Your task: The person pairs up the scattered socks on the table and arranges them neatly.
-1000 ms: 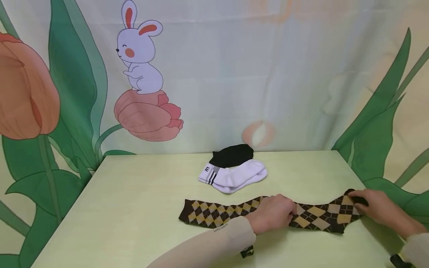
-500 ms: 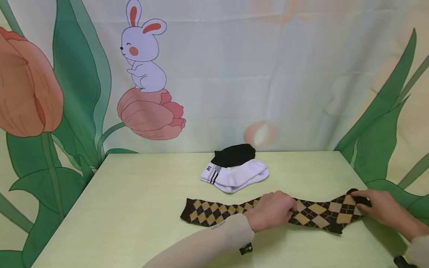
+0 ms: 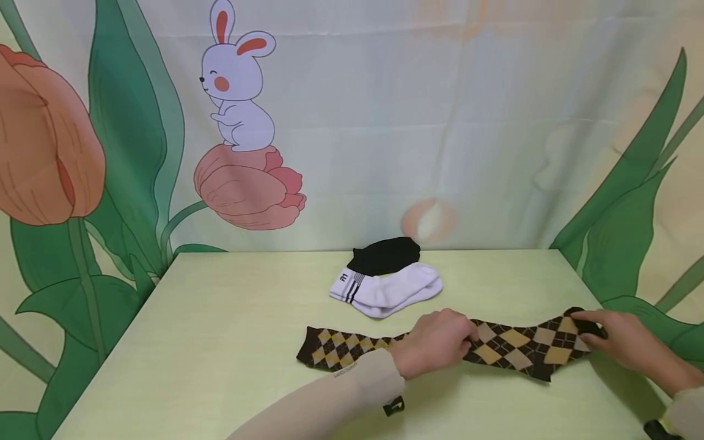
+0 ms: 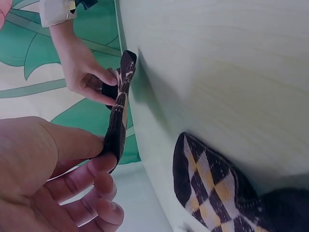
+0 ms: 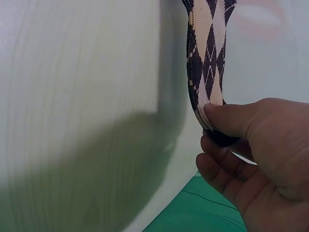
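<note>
An argyle sock (image 3: 508, 345) in dark brown, yellow and beige is stretched between both hands, raised off the table. My left hand (image 3: 434, 343) pinches one end between thumb and forefinger, the other fingers loosely bent in the left wrist view. At the toe, my right hand (image 3: 624, 336) grips the dark tip with thumb on the near face, as the right wrist view shows. A second argyle sock (image 3: 343, 349) lies flat on the table to the left, partly hidden behind my left hand and sleeve; the left wrist view shows this lying sock (image 4: 207, 188) below the hand.
A white sock pair (image 3: 387, 292) with black stripes lies farther back on the pale table (image 3: 220, 342). Touching it from behind is a folded black sock bundle (image 3: 385, 255). A printed curtain (image 3: 352, 122) hangs at the table's back edge.
My left hand and the held sock have shifted slightly left, over more of the lying sock. The right hand keeps its grip on the toe. The head view has moved a little.
</note>
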Tool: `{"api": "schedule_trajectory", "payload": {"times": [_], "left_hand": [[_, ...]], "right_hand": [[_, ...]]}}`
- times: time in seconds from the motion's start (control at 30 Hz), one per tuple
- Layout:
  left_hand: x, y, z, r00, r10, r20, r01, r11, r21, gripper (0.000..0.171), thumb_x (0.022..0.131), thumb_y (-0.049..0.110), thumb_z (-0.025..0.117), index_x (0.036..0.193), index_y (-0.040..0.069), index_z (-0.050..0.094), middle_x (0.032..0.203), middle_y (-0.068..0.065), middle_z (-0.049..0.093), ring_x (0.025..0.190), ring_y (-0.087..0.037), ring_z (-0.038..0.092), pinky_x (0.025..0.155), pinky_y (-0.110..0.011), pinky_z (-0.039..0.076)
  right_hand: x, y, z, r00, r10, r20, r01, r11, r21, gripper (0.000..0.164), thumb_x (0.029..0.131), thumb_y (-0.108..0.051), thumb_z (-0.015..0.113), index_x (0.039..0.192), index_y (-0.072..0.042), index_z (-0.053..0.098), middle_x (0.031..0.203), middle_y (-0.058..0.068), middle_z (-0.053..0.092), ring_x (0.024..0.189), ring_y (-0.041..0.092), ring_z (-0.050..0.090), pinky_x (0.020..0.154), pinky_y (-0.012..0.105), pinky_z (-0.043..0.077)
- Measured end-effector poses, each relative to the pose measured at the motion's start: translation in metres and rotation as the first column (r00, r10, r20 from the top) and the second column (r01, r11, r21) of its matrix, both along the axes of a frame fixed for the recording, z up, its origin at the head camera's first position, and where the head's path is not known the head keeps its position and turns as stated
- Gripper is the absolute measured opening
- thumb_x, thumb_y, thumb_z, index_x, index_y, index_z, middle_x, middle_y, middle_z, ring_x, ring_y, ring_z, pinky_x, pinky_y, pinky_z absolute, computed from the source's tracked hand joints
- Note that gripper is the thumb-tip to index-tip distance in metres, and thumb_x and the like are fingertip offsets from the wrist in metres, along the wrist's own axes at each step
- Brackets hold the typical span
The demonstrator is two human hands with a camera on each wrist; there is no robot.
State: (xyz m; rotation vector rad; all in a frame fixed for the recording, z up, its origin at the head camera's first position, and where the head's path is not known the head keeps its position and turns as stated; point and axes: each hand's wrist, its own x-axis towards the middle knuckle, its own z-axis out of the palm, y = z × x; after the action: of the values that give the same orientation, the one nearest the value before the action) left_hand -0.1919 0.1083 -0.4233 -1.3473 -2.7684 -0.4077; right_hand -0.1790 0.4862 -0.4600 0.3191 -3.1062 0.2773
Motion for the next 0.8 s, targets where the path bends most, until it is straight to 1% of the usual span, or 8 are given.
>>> {"api": "schedule_trajectory", "payload": {"times": [0.2,0.37,0.43,0.5,0.57,0.6,0.73,0.8], "left_hand": [[-0.004,-0.007,0.003,1.000,0.000,-0.014,0.001,1.000,0.019,0.022,0.094,0.009,0.070,0.107,0.023,0.082,0.102,0.011,0.075,0.084,0.000,0.065,0.053,-0.018,0.046],[-0.006,-0.014,0.004,1.000,0.003,0.001,-0.003,0.999,0.033,0.024,0.094,0.008,0.069,0.110,0.021,0.081,0.106,0.010,0.076,0.090,-0.002,0.068,0.055,-0.019,0.048],[-0.006,-0.016,0.003,1.000,0.015,0.012,-0.015,0.999,0.035,0.024,0.095,0.008,0.069,0.111,0.020,0.081,0.108,0.010,0.076,0.093,-0.003,0.069,0.055,-0.019,0.048],[-0.007,-0.019,0.003,1.000,0.021,0.023,-0.022,0.999,0.042,0.024,0.095,0.008,0.069,0.112,0.020,0.081,0.109,0.010,0.076,0.095,-0.003,0.069,0.056,-0.018,0.049],[-0.008,-0.022,0.001,0.999,0.027,0.029,-0.029,0.998,0.051,0.024,0.094,0.008,0.070,0.112,0.019,0.081,0.109,0.010,0.076,0.097,-0.004,0.070,0.057,-0.018,0.050],[-0.009,-0.023,0.001,0.999,0.028,0.032,-0.030,0.998,0.055,0.024,0.094,0.007,0.070,0.112,0.019,0.081,0.109,0.009,0.076,0.098,-0.004,0.070,0.060,-0.018,0.051],[-0.010,-0.027,0.001,0.999,0.020,0.034,-0.022,0.997,0.070,0.023,0.093,0.006,0.071,0.111,0.016,0.081,0.108,0.008,0.076,0.100,-0.005,0.070,0.071,-0.018,0.054],[-0.010,-0.029,0.002,1.000,0.012,0.028,-0.014,0.997,0.070,0.022,0.093,0.006,0.071,0.111,0.015,0.081,0.107,0.007,0.077,0.101,-0.006,0.070,0.079,-0.018,0.055]], "right_hand": [[0.002,-0.006,0.002,0.999,0.020,-0.024,-0.021,0.999,-0.026,0.046,0.088,-0.008,0.078,0.128,0.009,0.064,0.108,0.030,0.070,0.046,0.012,0.035,0.054,0.032,0.038],[0.002,-0.009,0.005,0.999,0.030,-0.017,-0.030,0.999,-0.040,0.046,0.089,-0.010,0.077,0.130,0.008,0.064,0.104,0.025,0.071,0.048,0.011,0.035,0.056,0.032,0.039],[0.001,-0.010,0.006,0.999,0.038,-0.016,-0.038,0.998,-0.048,0.047,0.090,-0.011,0.077,0.131,0.008,0.063,0.092,0.015,0.071,0.048,0.010,0.035,0.055,0.031,0.038],[0.001,-0.010,0.006,0.998,0.054,-0.019,-0.055,0.997,-0.059,0.047,0.090,-0.012,0.077,0.131,0.008,0.063,0.079,0.004,0.065,0.048,0.008,0.035,0.055,0.030,0.038],[0.001,-0.011,0.008,0.997,0.071,-0.028,-0.072,0.995,-0.063,0.047,0.090,-0.012,0.077,0.131,0.008,0.064,0.081,0.002,0.066,0.048,0.007,0.035,0.056,0.030,0.039],[0.001,-0.012,0.009,0.997,0.074,-0.027,-0.076,0.995,-0.062,0.047,0.090,-0.012,0.077,0.131,0.008,0.063,0.078,-0.001,0.063,0.048,0.006,0.036,0.056,0.030,0.039],[0.001,-0.016,0.012,0.994,0.095,-0.044,-0.098,0.993,-0.062,0.047,0.089,-0.012,0.079,0.129,0.008,0.065,0.082,0.001,0.065,0.049,0.003,0.039,0.057,0.029,0.040],[0.001,-0.018,0.012,0.993,0.104,-0.051,-0.107,0.992,-0.068,0.047,0.089,-0.011,0.079,0.129,0.008,0.065,0.079,-0.003,0.062,0.049,0.003,0.040,0.055,0.028,0.039]]}}
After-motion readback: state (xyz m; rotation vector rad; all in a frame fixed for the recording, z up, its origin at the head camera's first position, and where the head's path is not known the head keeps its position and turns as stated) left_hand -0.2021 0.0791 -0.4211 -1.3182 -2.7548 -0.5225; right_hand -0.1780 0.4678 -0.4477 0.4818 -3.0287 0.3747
